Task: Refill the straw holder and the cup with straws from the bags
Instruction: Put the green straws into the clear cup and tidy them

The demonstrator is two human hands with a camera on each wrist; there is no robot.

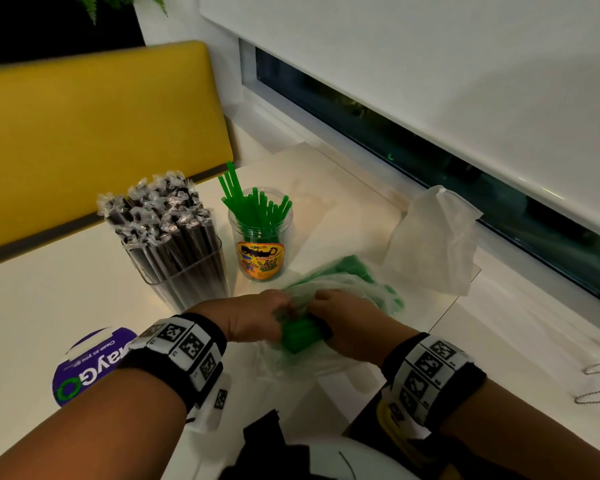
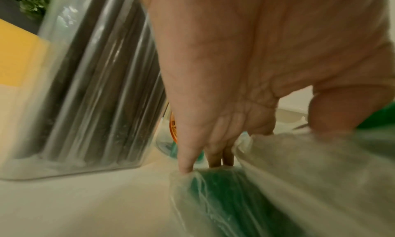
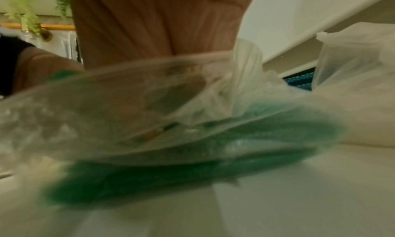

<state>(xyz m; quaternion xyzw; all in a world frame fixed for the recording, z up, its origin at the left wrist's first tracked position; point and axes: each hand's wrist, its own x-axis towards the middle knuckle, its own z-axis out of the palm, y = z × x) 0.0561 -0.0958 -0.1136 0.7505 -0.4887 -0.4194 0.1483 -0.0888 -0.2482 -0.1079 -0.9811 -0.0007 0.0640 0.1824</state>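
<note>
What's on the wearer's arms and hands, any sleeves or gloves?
No sleeves or gloves in view: forearms and both hands are bare. Left wristband and right wristband are black straps carrying white tiles printed with black square fiducial markers. No cables visible.

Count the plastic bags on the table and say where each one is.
2. The bag of green straws lies in front of the cup, held by the left hand and right hand. An empty-looking bag sits by the window. Others may be hidden.

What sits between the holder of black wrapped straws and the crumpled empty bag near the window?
The clear cup with green straws, in the head view, between the holder and the empty bag.
</note>
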